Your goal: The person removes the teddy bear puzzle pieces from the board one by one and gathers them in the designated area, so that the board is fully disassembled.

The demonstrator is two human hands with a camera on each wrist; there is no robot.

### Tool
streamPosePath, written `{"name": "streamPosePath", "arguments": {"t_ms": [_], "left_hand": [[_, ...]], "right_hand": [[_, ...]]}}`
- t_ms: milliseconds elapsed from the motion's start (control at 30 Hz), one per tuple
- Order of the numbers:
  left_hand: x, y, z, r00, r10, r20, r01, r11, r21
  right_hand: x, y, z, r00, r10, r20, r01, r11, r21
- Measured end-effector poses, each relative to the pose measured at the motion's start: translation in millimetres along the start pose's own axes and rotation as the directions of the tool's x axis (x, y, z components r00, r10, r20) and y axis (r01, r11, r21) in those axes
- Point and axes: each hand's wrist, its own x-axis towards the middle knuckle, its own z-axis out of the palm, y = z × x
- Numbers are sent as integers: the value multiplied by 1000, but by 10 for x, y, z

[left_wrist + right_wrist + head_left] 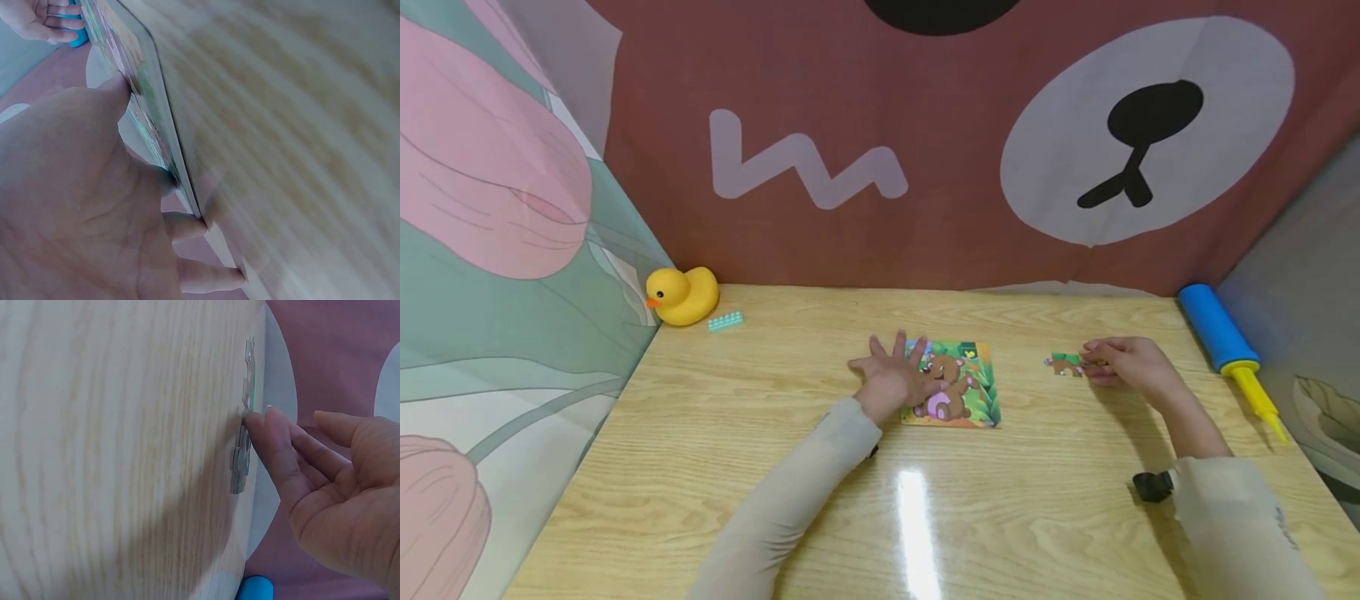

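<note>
My left hand point(891, 382) lies with spread fingers over the left side of a square jigsaw puzzle point(973, 408) that pictures a brown bear among green leaves. From the left wrist view, its fingertips point(187, 225) touch the puzzle's edge and the tabletop. Further right, a small group of loose jigsaw pieces point(1066, 364), green and brown, lies flat on the table. My right hand point(1135, 367) reaches over their right end. In the right wrist view, a fingertip touches the jigsaw pieces point(239, 469), with the other fingers slightly bent above. The hand partly hides the pieces.
On the wooden table point(760, 500), a yellow rubber duck point(688, 297) and a mint toy brick point(726, 322) stand at the back left. A blue and yellow toy pump point(1228, 350) lies along the right edge. Printed cloth walls rise behind and at both sides.
</note>
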Motion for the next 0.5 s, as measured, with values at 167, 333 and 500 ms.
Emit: {"name": "streamPosePath", "arguments": {"t_ms": [167, 333, 500], "left_hand": [[12, 6, 2, 1000, 11, 3, -11, 1000, -1], [18, -3, -10, 1000, 19, -19, -19, 1000, -3], [43, 5, -8, 999, 3, -36, -3, 1000, 13]], "right_hand": [[-16, -14, -9, 1000, -12, -14, 12, 1000, 5], [10, -69, 60, 999, -51, -19, 52, 998, 31], [85, -164, 191, 997, -75, 11, 74, 994, 80]]}}
